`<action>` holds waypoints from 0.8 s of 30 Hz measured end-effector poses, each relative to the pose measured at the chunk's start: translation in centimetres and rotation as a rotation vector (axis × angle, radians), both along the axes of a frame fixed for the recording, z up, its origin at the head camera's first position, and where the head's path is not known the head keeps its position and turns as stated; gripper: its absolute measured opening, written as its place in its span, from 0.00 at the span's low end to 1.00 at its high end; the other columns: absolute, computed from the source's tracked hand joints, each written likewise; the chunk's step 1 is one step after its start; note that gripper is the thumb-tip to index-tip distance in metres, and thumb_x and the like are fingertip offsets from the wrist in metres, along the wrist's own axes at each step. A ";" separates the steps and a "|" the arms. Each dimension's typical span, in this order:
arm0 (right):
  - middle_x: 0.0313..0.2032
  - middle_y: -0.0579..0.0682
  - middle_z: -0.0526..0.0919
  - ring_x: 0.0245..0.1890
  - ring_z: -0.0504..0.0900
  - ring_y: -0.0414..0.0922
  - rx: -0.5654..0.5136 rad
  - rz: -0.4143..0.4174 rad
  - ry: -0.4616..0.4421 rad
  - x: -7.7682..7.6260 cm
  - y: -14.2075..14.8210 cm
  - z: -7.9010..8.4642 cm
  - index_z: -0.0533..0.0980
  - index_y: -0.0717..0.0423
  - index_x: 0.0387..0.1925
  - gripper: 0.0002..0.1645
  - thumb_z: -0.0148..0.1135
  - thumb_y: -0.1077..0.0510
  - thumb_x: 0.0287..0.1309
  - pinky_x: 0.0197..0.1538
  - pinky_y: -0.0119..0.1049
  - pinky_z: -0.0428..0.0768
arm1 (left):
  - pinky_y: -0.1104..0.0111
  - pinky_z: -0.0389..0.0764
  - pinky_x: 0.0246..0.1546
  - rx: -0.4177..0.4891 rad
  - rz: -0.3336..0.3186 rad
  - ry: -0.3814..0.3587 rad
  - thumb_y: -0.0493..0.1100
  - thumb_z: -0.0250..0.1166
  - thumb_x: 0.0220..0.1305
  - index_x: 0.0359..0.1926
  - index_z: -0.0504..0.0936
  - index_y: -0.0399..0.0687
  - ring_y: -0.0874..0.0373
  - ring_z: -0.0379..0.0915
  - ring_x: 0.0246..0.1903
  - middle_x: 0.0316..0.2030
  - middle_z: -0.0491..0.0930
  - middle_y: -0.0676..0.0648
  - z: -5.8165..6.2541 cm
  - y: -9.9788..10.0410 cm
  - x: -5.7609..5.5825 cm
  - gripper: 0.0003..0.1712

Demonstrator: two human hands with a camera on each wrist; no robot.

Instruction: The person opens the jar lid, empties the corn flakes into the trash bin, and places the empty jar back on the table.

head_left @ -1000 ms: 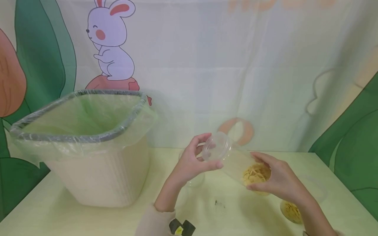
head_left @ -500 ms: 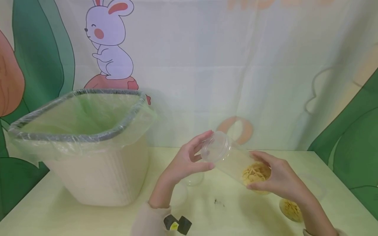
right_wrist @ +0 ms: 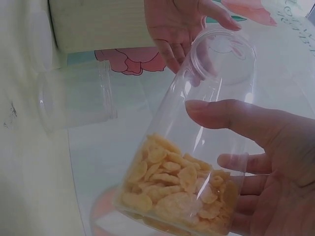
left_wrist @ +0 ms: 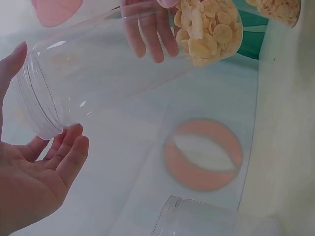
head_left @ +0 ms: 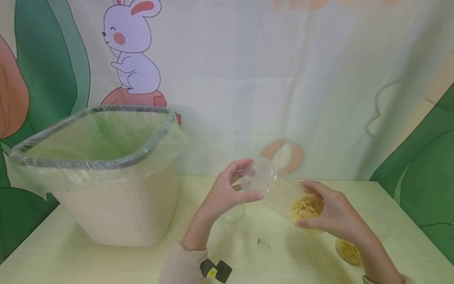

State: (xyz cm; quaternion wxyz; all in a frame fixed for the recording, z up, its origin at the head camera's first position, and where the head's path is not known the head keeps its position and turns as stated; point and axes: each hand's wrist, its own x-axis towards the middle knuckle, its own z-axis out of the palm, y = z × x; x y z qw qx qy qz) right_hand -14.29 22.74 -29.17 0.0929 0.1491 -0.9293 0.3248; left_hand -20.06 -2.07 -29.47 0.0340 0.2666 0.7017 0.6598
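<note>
A clear plastic jar (head_left: 283, 193) is tilted above the table, mouth to the left; yellow cereal flakes (right_wrist: 172, 187) lie in its base end. My right hand (head_left: 333, 213) grips it near that lower end, thumb on the near side. At the jar's rim, my left hand (head_left: 230, 191) is curled loosely around it, with fingers and thumb on opposite sides. Whether a clear lid covers the mouth cannot be told. An upright clear jar (right_wrist: 76, 96) stands behind my left hand. Partly behind my right forearm is another container of flakes (head_left: 349, 251).
At the left of the table (head_left: 269, 264) stands a large ribbed bin (head_left: 124, 213) with a grey rim and a green plastic liner. A faint clear ring (head_left: 384, 223) lies at the right. Behind hangs a printed cloth (head_left: 227, 79) with a rabbit.
My left hand shifted a little left, its thumb coming away from the rim, then came back to the rim. My right hand and the tilted jar have hardly moved.
</note>
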 end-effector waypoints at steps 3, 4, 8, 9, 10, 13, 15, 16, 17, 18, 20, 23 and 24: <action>0.53 0.66 0.73 0.52 0.72 0.60 -0.001 0.006 0.003 0.0 0.0 -0.1 0.66 0.65 0.57 0.50 0.78 0.53 0.29 0.51 0.55 0.71 | 0.56 0.70 0.54 -0.007 0.018 -0.018 0.36 0.72 0.44 0.60 0.65 0.45 0.53 0.66 0.55 0.54 0.68 0.46 0.1 0.2 0.1 0.40; 0.53 0.66 0.73 0.52 0.72 0.60 -0.001 0.008 0.006 0.0 0.0 -0.1 0.66 0.65 0.56 0.50 0.78 0.53 0.29 0.51 0.55 0.71 | 0.56 0.70 0.54 -0.008 0.017 -0.019 0.36 0.72 0.45 0.61 0.64 0.44 0.53 0.66 0.55 0.54 0.68 0.46 0.1 0.2 0.2 0.41; 0.52 0.65 0.74 0.52 0.73 0.59 -0.017 0.019 0.020 0.0 0.1 -0.1 0.67 0.64 0.55 0.48 0.78 0.53 0.29 0.51 0.55 0.71 | 0.58 0.70 0.54 0.000 -0.025 -0.024 0.38 0.72 0.45 0.64 0.60 0.46 0.53 0.64 0.56 0.58 0.64 0.46 0.1 0.1 0.3 0.45; 0.52 0.64 0.74 0.52 0.73 0.59 -0.021 0.021 0.022 0.0 0.1 0.0 0.66 0.64 0.55 0.48 0.78 0.53 0.29 0.51 0.55 0.71 | 0.58 0.69 0.55 0.003 -0.042 -0.021 0.39 0.72 0.46 0.65 0.59 0.46 0.53 0.63 0.57 0.60 0.62 0.47 0.1 0.0 0.3 0.46; 0.52 0.64 0.74 0.51 0.73 0.59 -0.022 0.021 0.027 0.0 0.1 0.0 0.67 0.64 0.55 0.48 0.78 0.53 0.29 0.51 0.55 0.71 | 0.58 0.69 0.55 0.008 -0.061 -0.019 0.39 0.72 0.46 0.66 0.57 0.47 0.53 0.62 0.58 0.61 0.60 0.47 0.1 -0.1 0.2 0.47; 0.52 0.63 0.74 0.52 0.73 0.59 -0.023 0.024 0.033 0.1 0.1 0.0 0.66 0.64 0.55 0.48 0.78 0.53 0.29 0.51 0.55 0.71 | 0.56 0.67 0.56 0.031 -0.117 -0.006 0.39 0.71 0.47 0.67 0.55 0.50 0.52 0.58 0.62 0.65 0.57 0.49 0.1 -0.5 0.2 0.48; 0.52 0.63 0.74 0.52 0.72 0.58 -0.020 0.026 0.033 0.1 0.2 0.1 0.66 0.64 0.55 0.48 0.78 0.53 0.30 0.52 0.54 0.71 | 0.55 0.66 0.57 0.044 -0.145 0.014 0.37 0.70 0.48 0.67 0.55 0.50 0.52 0.55 0.63 0.66 0.55 0.49 0.1 -0.8 0.1 0.47; 0.52 0.63 0.74 0.52 0.72 0.58 -0.017 0.026 0.034 0.1 0.2 0.1 0.66 0.64 0.55 0.48 0.78 0.53 0.30 0.52 0.54 0.71 | 0.54 0.65 0.57 0.050 -0.156 0.020 0.36 0.70 0.48 0.67 0.55 0.50 0.52 0.54 0.64 0.66 0.56 0.49 0.1 -0.9 0.1 0.47; 0.53 0.63 0.74 0.52 0.72 0.58 -0.017 0.027 0.032 0.1 0.1 0.1 0.66 0.64 0.55 0.48 0.78 0.53 0.30 0.52 0.54 0.71 | 0.53 0.64 0.58 0.056 -0.167 0.027 0.35 0.69 0.49 0.67 0.56 0.50 0.52 0.54 0.64 0.66 0.56 0.49 0.1 -1.0 0.0 0.47; 0.53 0.63 0.74 0.52 0.72 0.57 -0.016 0.028 0.032 0.1 0.1 0.1 0.66 0.64 0.55 0.48 0.78 0.53 0.30 0.52 0.53 0.71 | 0.53 0.63 0.58 0.060 -0.177 0.033 0.34 0.69 0.49 0.67 0.56 0.49 0.52 0.53 0.64 0.66 0.56 0.49 0.1 -1.0 0.0 0.46; 0.53 0.63 0.74 0.52 0.73 0.57 -0.017 0.031 0.029 0.2 0.1 0.1 0.66 0.63 0.55 0.48 0.78 0.52 0.30 0.52 0.53 0.71 | 0.51 0.62 0.58 0.066 -0.193 0.045 0.33 0.68 0.49 0.67 0.56 0.47 0.52 0.54 0.64 0.66 0.57 0.48 0.1 -1.1 0.0 0.45; 0.53 0.63 0.74 0.52 0.73 0.57 -0.025 0.035 0.024 0.2 0.2 0.0 0.66 0.63 0.55 0.48 0.78 0.53 0.30 0.52 0.53 0.71 | 0.50 0.62 0.58 0.069 -0.200 0.049 0.32 0.67 0.49 0.67 0.58 0.46 0.52 0.55 0.64 0.65 0.59 0.47 0.2 -1.1 0.0 0.45; 0.53 0.63 0.74 0.52 0.73 0.57 -0.028 0.036 0.023 0.2 0.2 0.0 0.66 0.63 0.55 0.48 0.78 0.53 0.30 0.51 0.53 0.71 | 0.50 0.62 0.58 0.066 -0.195 0.049 0.31 0.67 0.49 0.67 0.58 0.45 0.52 0.56 0.63 0.64 0.60 0.46 0.2 -1.1 0.0 0.44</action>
